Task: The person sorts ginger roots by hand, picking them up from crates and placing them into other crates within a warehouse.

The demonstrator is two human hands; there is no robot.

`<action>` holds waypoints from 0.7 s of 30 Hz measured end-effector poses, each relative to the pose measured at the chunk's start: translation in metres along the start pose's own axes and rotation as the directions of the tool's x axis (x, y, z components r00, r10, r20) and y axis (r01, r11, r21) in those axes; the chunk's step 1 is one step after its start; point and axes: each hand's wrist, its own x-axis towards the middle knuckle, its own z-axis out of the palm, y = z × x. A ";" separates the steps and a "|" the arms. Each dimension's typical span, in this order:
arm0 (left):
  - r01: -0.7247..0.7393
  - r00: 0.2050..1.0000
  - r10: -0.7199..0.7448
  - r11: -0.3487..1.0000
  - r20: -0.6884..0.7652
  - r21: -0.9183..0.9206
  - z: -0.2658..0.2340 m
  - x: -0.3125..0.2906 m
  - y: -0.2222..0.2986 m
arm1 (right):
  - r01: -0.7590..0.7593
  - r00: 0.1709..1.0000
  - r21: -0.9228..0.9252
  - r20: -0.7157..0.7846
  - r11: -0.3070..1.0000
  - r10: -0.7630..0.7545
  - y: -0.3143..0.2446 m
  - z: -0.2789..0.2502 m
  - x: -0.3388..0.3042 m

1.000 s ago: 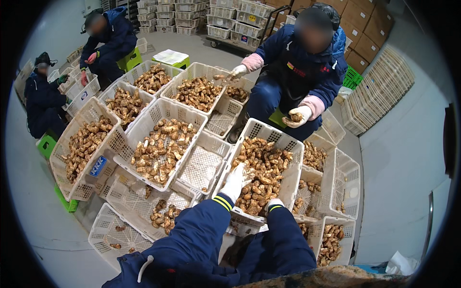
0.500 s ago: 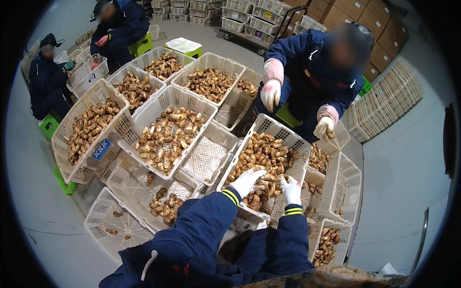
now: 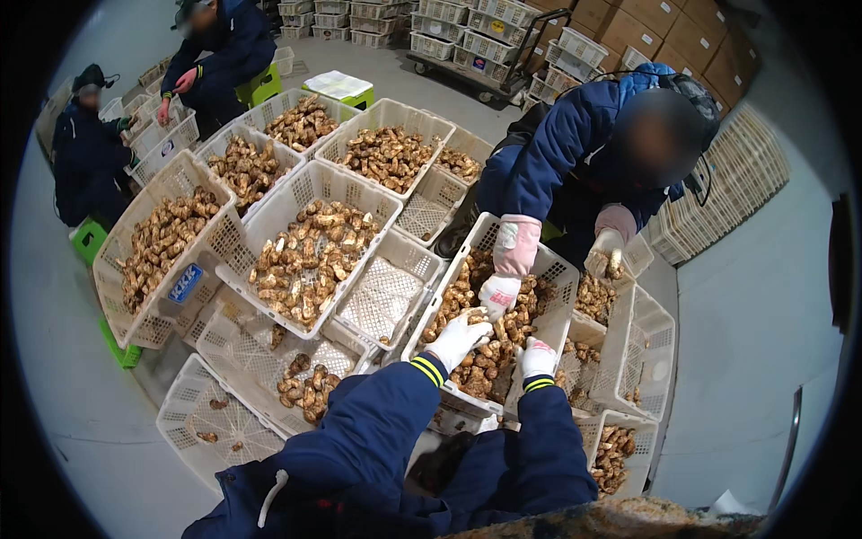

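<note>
Both my hands wear white gloves and reach into a white plastic crate (image 3: 564, 301) of brown, pale-stemmed mushrooms (image 3: 485, 364). My left hand (image 3: 456, 343) is closed at the left of the pile, with a pale mushroom (image 3: 474, 315) at its fingertips. On the right side of the pile my right hand (image 3: 538, 358) touches the mushrooms; its fingertips are hidden among them. A co-worker's gloved hand (image 3: 499, 295) reaches into the same crate, just beyond my left hand. The co-worker's other hand (image 3: 608, 254) holds a mushroom above the crates to the right.
Crates of mushrooms stand close around, one (image 3: 314, 260) to the left and another (image 3: 615, 458) at lower right. A nearly bare crate (image 3: 382, 296) lies between. Stacked crates (image 3: 723, 184) line the right wall; a loaded trolley (image 3: 467, 76) stands behind. Two people sit far left.
The co-worker has leaned forward and put one hand into my crate. My left hand has shifted slightly left, my right hand slightly down and left, both still at the mushrooms.
</note>
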 end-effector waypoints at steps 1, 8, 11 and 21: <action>-0.082 0.997 0.083 0.973 0.005 0.215 -0.003 0.006 -0.009 | -0.030 0.989 0.154 -0.137 0.988 0.051 0.002 -0.008 -0.005; -0.046 0.982 -0.010 0.955 0.187 0.292 0.028 -0.023 0.018 | 0.041 0.998 0.928 -0.021 0.370 -0.059 -0.020 -0.072 -0.044; 0.050 0.977 -0.084 0.984 0.194 0.173 0.017 -0.014 0.009 | 0.096 0.991 0.975 -0.075 0.200 -0.109 -0.027 -0.078 -0.050; -0.098 0.987 0.159 0.466 0.026 0.879 0.021 -0.013 0.010 | 0.133 0.987 0.952 -0.102 0.277 -0.121 -0.027 -0.069 -0.054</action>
